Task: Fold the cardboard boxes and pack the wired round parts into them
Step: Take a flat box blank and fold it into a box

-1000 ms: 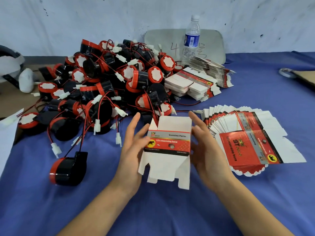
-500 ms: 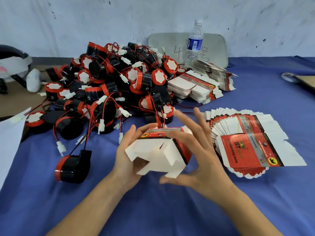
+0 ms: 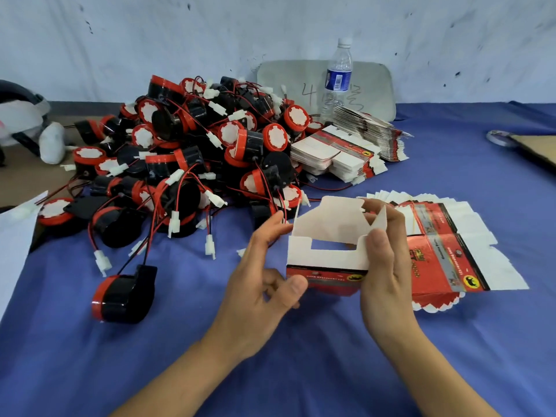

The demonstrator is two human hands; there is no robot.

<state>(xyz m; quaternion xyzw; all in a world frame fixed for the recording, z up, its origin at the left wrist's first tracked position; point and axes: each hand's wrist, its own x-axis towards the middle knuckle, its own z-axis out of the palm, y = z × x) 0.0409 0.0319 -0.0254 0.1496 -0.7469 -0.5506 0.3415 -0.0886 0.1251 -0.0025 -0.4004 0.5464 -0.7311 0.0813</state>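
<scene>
You have the half-folded box (image 3: 328, 251) lifted just above the blue cloth (image 3: 301, 371), in front of you and between both hands, its white flaps standing up and open at the top. Your left hand (image 3: 258, 284) pinches its near left corner, thumb pressed on the red band and forefinger stretched up the left side. Your right hand (image 3: 388, 275) wraps the right end, thumb bent over a white flap and fingers curled behind. The band's print is upside down and too blurred to read; only a yellow oval badge with a black animal shows. The same badge sits on the top sheet of the fan of flat boxes (image 3: 469, 254) just right of your right hand. Its lettering runs sideways and cannot be made out. The grey board (image 3: 288, 82) against the wall carries a handwritten "4"; the marks beside it are partly hidden by the water bottle (image 3: 338, 76), whose blue label shows a barcode but no legible brand. The pile of wired round parts (image 3: 195, 152) lies beyond your left hand, many buried under others. A lone round part (image 3: 123, 296) rests apart on the cloth at the left. Stacks of flat boxes (image 3: 340, 158) lie against the pile's right side. The items at the far left and right edges are cut off.
</scene>
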